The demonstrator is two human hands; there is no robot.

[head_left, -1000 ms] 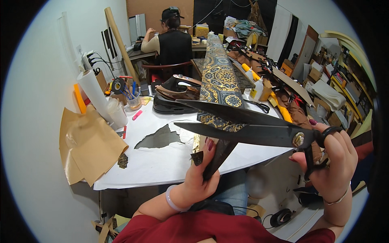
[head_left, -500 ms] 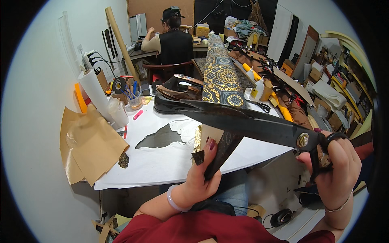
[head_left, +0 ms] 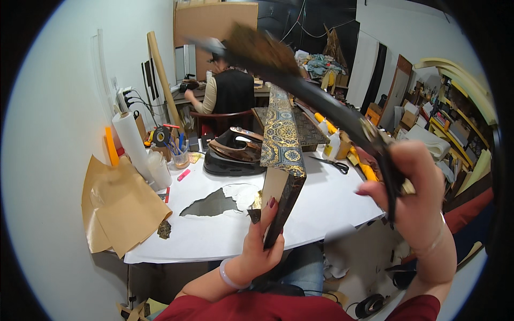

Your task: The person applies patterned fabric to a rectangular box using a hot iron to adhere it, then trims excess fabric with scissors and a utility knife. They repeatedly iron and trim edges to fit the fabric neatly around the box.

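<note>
My left hand grips the near end of a long board covered in blue and gold patterned fabric, which stretches away from me over the table. Its pale inner face and dark side edge show at this end; a small dark flap sticks out by my fingers. Raised on the right, my right hand is closed round the handles of large black shears. Their blades point up and left, smeared by motion. A blurred brown piece, probably a fabric scrap, appears against the blades.
On the white-covered table lie a clothes iron, brown paper sheets, a pen cup, a pink marker and small scissors. A person in a black vest sits beyond. Shelves line the right.
The shears have swung up and away from the board's near end, uncovering it. A blurred brown piece now shows at the blades. My left hand keeps its hold.
</note>
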